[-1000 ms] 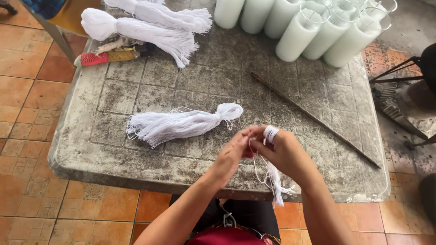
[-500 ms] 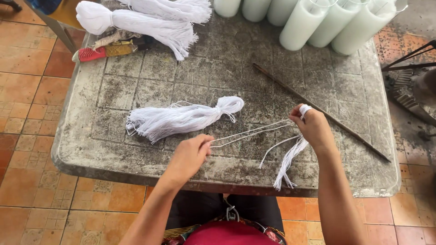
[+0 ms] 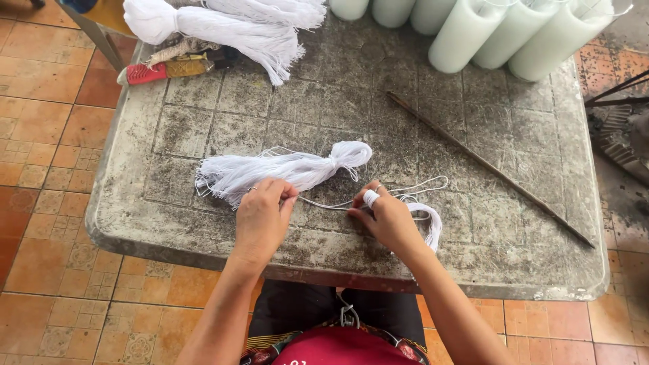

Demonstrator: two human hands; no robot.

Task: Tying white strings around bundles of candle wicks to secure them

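A single head-worn camera looks steeply down from close above the near edge of the weathered grey stone tabletop (image 3: 514, 223), facing its far edge, where tall white glass candles (image 3: 466, 37) are cropped.

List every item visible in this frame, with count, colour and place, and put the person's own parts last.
Worn grey stone-patterned table: one, grey, centre, on orange floor tiles.
Tied bundle of white string: one, white, on the table by the left hand.
Loose white strands: a few, white, stretched between both hands, looping off to the right.
Large white string bundles: at least two, white, far left of the table.
Tall glass candles filled with white wax: at least six in view, white, far edge, cut off by the frame.
Thin dark rod: one, dark brown, lying diagonally on the right.
Red-handled tool: one, red and yellowish, far left.
Left hand: one, pinching strands beside the tied bundle.
Right hand: one, white string wound round a finger.
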